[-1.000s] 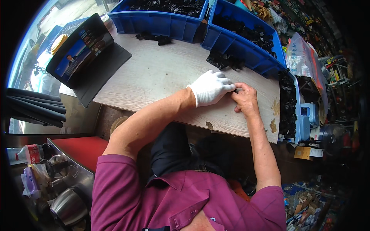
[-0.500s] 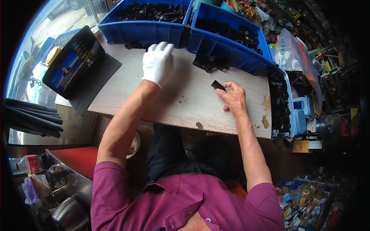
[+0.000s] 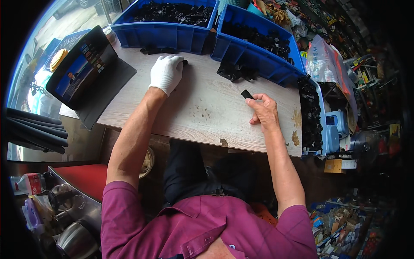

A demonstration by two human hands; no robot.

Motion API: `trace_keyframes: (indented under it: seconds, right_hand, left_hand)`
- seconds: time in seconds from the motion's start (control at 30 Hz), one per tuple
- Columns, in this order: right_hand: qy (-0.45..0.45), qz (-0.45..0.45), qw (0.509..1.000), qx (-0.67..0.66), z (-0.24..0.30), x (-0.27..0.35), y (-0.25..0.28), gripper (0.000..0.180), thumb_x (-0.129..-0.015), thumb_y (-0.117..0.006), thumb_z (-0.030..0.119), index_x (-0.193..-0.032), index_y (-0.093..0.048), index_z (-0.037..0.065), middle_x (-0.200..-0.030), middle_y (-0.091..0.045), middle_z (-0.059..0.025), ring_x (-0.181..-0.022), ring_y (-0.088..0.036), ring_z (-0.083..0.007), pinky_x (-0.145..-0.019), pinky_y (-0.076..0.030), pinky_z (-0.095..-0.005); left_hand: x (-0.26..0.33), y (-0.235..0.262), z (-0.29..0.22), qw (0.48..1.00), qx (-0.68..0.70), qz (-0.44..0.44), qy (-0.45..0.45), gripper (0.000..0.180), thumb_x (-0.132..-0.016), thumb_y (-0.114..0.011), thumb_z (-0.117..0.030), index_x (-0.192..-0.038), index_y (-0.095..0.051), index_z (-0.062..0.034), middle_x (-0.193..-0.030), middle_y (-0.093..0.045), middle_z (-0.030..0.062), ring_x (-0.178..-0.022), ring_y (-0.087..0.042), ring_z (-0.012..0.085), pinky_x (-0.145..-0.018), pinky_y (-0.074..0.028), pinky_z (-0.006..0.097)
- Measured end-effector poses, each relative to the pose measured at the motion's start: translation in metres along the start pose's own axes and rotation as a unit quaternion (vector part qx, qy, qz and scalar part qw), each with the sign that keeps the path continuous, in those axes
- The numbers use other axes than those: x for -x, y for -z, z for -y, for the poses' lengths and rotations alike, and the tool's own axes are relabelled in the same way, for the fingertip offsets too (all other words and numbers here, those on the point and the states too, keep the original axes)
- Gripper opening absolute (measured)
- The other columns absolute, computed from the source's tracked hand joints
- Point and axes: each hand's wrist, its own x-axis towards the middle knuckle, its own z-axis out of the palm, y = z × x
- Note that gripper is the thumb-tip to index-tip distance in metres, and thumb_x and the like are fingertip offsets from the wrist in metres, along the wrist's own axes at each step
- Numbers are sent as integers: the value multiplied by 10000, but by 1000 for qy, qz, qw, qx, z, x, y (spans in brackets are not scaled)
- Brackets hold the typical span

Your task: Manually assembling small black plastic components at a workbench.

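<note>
one black part [image 3: 246, 93] in right fingers [image 3: 260, 96]

Glove [image 3: 165, 75] was knitted in matt cloth; bins [image 3: 161, 37] were moulded in smooth plastic; tabletop [image 3: 207, 91] was finished in wood grain, patchily worn.

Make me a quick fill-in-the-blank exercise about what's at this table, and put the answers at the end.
1. The left hand wears a ____ glove.
2. The bare hand holding a small black piece is the person's ____ one.
3. Both big bins along the far edge of the table are coloured ____.
4. The tablet stands toward the ____ end of the table.

Missing words: white; right; blue; left.
</note>
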Motion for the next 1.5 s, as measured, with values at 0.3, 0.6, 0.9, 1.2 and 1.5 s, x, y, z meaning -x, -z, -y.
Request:
trace_keyframes:
  seconds: [0.3, 0.6, 0.9, 1.2, 1.5]
  right_hand:
    - [-38, -175, 978, -103, -2, -25, 75, 291, -850, -810, 204, -1028, -639, 49, -511, -489, -17, -414, -542, -143, -480, -611, -390]
    - [-37, -282, 956, -68, 7, -49, 101, 463, -818, -832, 220, -1206, -648, 46, -623, -493, -33, -552, -570, -185, -557, -618, -417]
    - [-25, -105, 994, 11, 30, -71, 14, 633, -802, -827, 152, -1365, -569, 22, -766, -642, -100, -455, -552, -138, -486, -589, -341]
    - [-2, -135, 989, 58, 25, -87, 0, 489, -852, -796, 203, -1276, -633, 22, -689, -599, -46, -459, -532, -117, -486, -583, -334]
    - [-20, -158, 987, 18, 6, -53, 26, 462, -853, -797, 181, -1208, -625, -59, -710, -638, -98, -417, -522, -128, -428, -551, -321]
  left_hand:
    - [-5, 15, 15, 985, 106, 7, 136, 260, -921, -629, -284, -1040, -758, -93, -949, -740, 165, -899, -698, 381, -828, -542, 467]
    - [4, 8, -12, 999, 24, 40, 13, 204, -893, -633, -108, -1055, -753, -134, -1038, -738, 97, -968, -648, 347, -850, -555, 434]
    - [3, 6, -16, 998, 44, 33, -6, 217, -902, -637, -104, -1086, -751, -118, -1004, -747, 104, -923, -657, 345, -837, -558, 432]
    - [1, 5, -14, 997, 65, 38, 4, 217, -900, -639, -124, -1083, -756, -115, -999, -746, 104, -942, -662, 340, -853, -554, 436]
    - [-2, 9, -17, 995, 84, 44, 11, 211, -903, -637, -127, -1076, -755, -102, -1026, -748, 118, -964, -670, 353, -881, -549, 436]
